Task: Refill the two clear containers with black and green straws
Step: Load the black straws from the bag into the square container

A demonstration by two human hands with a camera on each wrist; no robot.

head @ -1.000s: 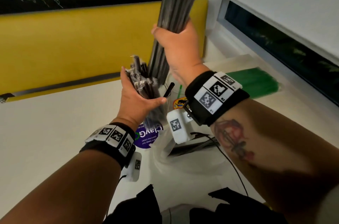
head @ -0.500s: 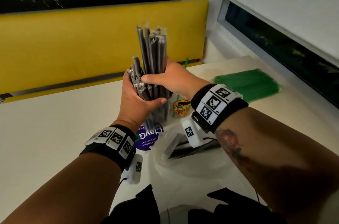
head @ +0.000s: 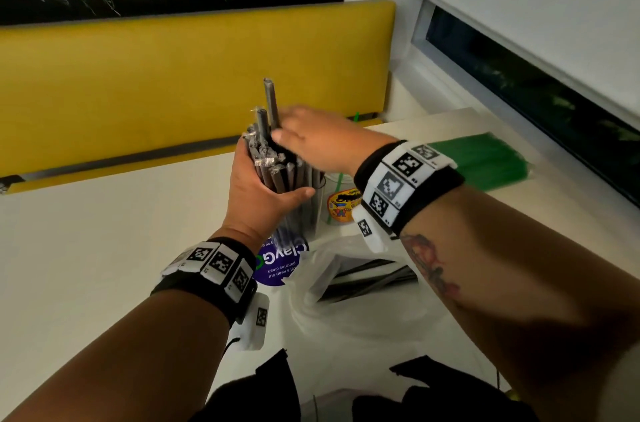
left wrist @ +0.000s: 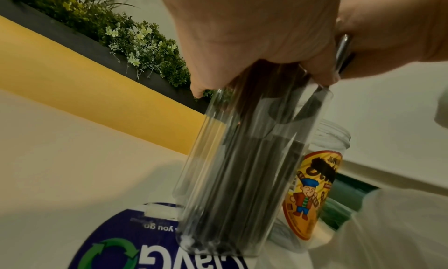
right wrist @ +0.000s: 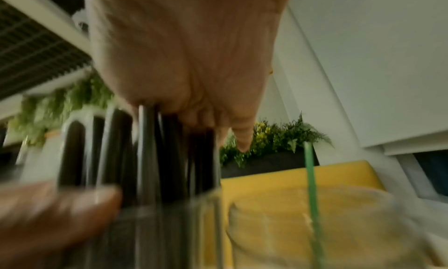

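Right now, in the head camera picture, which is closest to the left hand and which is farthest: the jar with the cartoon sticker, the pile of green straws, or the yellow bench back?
From the left hand:
1. Clear jar with the cartoon sticker, just to its right.
2. Flat pile of green straws, farther right by the window.
3. Long yellow bench back, behind the table.

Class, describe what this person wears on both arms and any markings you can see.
Each bare forearm carries a black wristband with white square-code tags and, with a small white tagged camera box hanging below. A thin black cable leaves the left box. The right forearm bears a red-and-dark tattoo.
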